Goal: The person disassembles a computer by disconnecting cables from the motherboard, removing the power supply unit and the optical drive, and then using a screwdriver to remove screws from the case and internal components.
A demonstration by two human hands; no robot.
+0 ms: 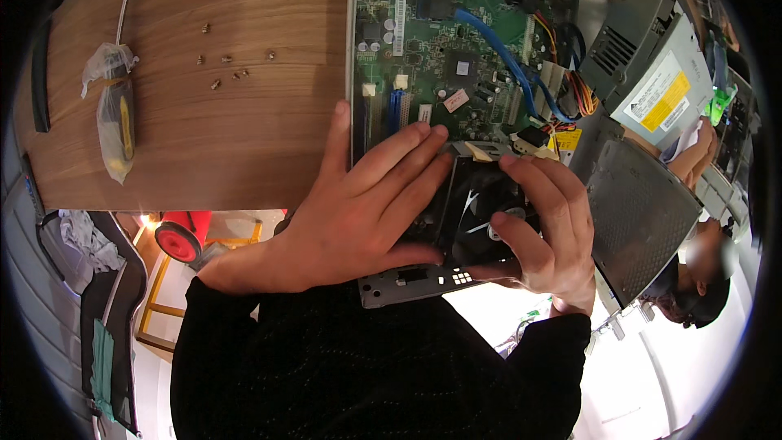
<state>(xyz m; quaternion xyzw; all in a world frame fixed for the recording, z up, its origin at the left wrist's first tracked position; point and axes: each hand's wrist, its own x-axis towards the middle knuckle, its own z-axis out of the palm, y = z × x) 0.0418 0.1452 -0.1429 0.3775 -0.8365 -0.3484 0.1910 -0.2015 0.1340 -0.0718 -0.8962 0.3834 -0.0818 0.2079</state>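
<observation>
An opened computer case lies in front of me with its green motherboard (444,49) showing. At the near end of the board sits a black cooling fan (481,212) in a dark housing. My left hand (350,212) lies over the housing's left side, its fingers stretched out and its thumb along the near edge. My right hand (554,228) curls round the fan's right side, fingertips on the frame and near the hub. The hands hide much of the housing. A blue cable (497,41) runs across the board beyond them.
Several small screws (226,59) lie on the wooden table (269,138), left of the case. Farther left is a translucent plastic wrapping (114,122) around something yellowish. A metal power supply (631,49) and a perforated panel (635,212) stand right. Another person (705,277) is at the far right.
</observation>
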